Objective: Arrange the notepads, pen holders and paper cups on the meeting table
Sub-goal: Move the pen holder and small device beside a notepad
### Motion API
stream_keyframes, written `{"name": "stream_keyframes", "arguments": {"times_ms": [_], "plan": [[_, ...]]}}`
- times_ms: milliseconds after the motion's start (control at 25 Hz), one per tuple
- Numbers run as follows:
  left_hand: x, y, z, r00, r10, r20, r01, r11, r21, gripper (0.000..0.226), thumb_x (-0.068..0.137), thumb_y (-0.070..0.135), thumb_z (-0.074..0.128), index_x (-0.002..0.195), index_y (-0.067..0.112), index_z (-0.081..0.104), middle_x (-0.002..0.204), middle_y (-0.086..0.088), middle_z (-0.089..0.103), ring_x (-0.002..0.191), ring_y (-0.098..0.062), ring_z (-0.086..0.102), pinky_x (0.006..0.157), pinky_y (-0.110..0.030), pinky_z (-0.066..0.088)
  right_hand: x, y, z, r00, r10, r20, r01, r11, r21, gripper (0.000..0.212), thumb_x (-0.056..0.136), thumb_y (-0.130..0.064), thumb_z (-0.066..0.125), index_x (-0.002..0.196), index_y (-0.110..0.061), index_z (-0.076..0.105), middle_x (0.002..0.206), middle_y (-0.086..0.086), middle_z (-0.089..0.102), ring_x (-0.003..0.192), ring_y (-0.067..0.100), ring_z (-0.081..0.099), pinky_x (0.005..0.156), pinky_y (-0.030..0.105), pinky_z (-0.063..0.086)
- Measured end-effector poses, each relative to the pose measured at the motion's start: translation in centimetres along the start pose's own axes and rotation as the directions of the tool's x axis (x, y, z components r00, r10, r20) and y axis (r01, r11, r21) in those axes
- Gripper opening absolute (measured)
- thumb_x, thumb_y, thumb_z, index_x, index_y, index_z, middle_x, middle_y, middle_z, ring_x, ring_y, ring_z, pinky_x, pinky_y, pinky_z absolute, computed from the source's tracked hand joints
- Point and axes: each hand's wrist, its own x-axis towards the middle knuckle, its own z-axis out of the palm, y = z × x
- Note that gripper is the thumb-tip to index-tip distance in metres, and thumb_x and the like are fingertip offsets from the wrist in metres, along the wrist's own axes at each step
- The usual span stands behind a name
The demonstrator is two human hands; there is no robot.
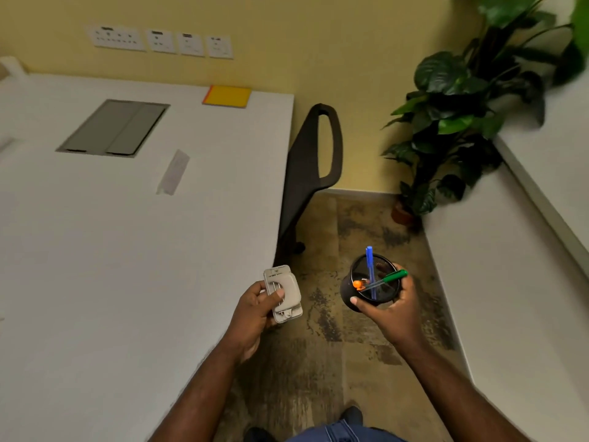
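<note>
pen holder upright in right hand, fingers wrapped round it, over the floor. meeting table lies left, beyond left hand, which grips a grey device. yellow notepad at far edge.

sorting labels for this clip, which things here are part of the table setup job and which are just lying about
Part of the job:
- black mesh pen holder with pens, held by the right hand
- yellow notepad at the far edge of the meeting table

Just there:
- grey device gripped by the left hand
- black chair
- potted plant
- wall sockets
</note>
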Motion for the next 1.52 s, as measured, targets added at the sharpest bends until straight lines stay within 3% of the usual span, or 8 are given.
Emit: {"name": "stream_keyframes", "arguments": {"times_ms": [160, 440, 560, 680, 1080, 1280, 1400, 1520], "plan": [[2.1, 0.1, 6.2, 1.0, -0.002, 0.01, 0.001, 0.998, 0.07, 0.026, 0.095, 0.016, 0.059, 0.12, 0.016, 0.061, 0.111, -0.004, 0.074, 0.102, -0.025, 0.071, 0.087, -0.046, 0.058, 2.9, 1.9, -4.9, 1.0, -0.001, -0.026, 0.001, 1.0, 0.017, 0.094, 0.047, -0.029, 0.096, 0.126, -0.036, 0.045, 0.114, -0.041, 0.055, 0.107, -0.015, 0.055, 0.08, 0.001, 0.044], [6.0, 0.6, 17.5, 0.998, 0.056, 0.025, -0.059, 0.99, 0.131, 0.024, 0.095, 0.016, 0.056, 0.119, 0.015, 0.061, 0.108, -0.004, 0.075, 0.099, -0.022, 0.071, 0.084, -0.04, 0.057, 10.5, 4.6, -13.3, 0.999, 0.009, -0.039, -0.008, 1.0, 0.026, 0.092, 0.048, -0.026, 0.097, 0.124, -0.031, 0.047, 0.117, -0.021, 0.06, 0.105, -0.013, 0.058, 0.078, 0.003, 0.047], [8.4, 1.8, 21.5, 0.996, 0.078, 0.049, -0.084, 0.988, 0.133, 0.026, 0.095, 0.016, 0.056, 0.12, 0.013, 0.06, 0.107, -0.003, 0.075, 0.095, -0.018, 0.072, 0.072, -0.03, 0.058, 14.3, 5.3, -15.7, 0.999, 0.025, -0.036, -0.024, 0.999, 0.027, 0.095, 0.05, -0.026, 0.096, 0.131, -0.022, 0.047, 0.119, -0.012, 0.062, 0.106, -0.009, 0.059, 0.083, 0.01, 0.051], [11.6, 3.0, 24.7, 0.994, 0.081, 0.071, -0.089, 0.99, 0.11, 0.027, 0.094, 0.015, 0.057, 0.121, 0.011, 0.059, 0.107, -0.005, 0.075, 0.092, -0.016, 0.073, 0.066, -0.026, 0.058, 18.5, 6.0, -16.7, 0.999, 0.013, -0.029, -0.013, 1.0, 0.017, 0.095, 0.05, -0.029, 0.096, 0.131, -0.026, 0.046, 0.118, -0.016, 0.061, 0.105, -0.013, 0.057, 0.078, 0.001, 0.046], [28.5, 13.9, 31.0, 0.978, 0.192, 0.088, -0.195, 0.98, 0.036, 0.026, 0.094, 0.012, 0.057, 0.12, 0.012, 0.058, 0.11, -0.005, 0.074, 0.097, -0.018, 0.071, 0.079, -0.031, 0.059, 38.8, 5.8, -14.7, 0.996, -0.006, -0.086, 0.002, 0.999, -0.043, 0.096, 0.046, -0.035, 0.096, 0.129, -0.026, 0.047, 0.118, -0.01, 0.064, 0.104, -0.002, 0.063, 0.079, 0.006, 0.05], [35.4, 22.3, 31.5, 0.957, 0.287, 0.044, -0.289, 0.956, 0.055, 0.029, 0.094, 0.015, 0.057, 0.123, 0.011, 0.059, 0.108, -0.002, 0.074, 0.098, -0.016, 0.07, 0.087, -0.039, 0.055, 49.1, 3.5, -11.8, 0.995, -0.074, -0.065, 0.074, 0.997, 0.005, 0.09, 0.048, -0.029, 0.096, 0.123, -0.035, 0.047, 0.11, -0.029, 0.06, 0.103, -0.01, 0.06, 0.081, 0.005, 0.048], [39.4, 26.2, 30.9, 0.931, 0.363, -0.025, -0.362, 0.931, 0.036, 0.034, 0.086, 0.019, 0.061, 0.119, 0.009, 0.061, 0.104, -0.004, 0.075, 0.093, -0.016, 0.071, 0.078, -0.034, 0.06, 55.7, 2.5, -9.1, 0.997, -0.08, -0.015, 0.08, 0.997, 0.015, 0.097, 0.045, -0.04, 0.094, 0.128, -0.03, 0.046, 0.117, -0.019, 0.059, 0.106, -0.006, 0.058, 0.082, 0.005, 0.047], [43.2, 29.5, 29.3, 0.902, 0.417, -0.116, -0.414, 0.909, 0.046, 0.023, 0.089, 0.02, 0.06, 0.11, 0.014, 0.065, 0.097, -0.002, 0.075, 0.087, -0.015, 0.072, 0.066, -0.028, 0.059, 62.6, 1.9, -5.4, 0.99, -0.132, 0.049, 0.129, 0.99, 0.054, 0.096, 0.043, -0.04, 0.094, 0.126, -0.035, 0.045, 0.113, -0.031, 0.053, 0.105, -0.016, 0.052, 0.074, -0.005, 0.041]]}}
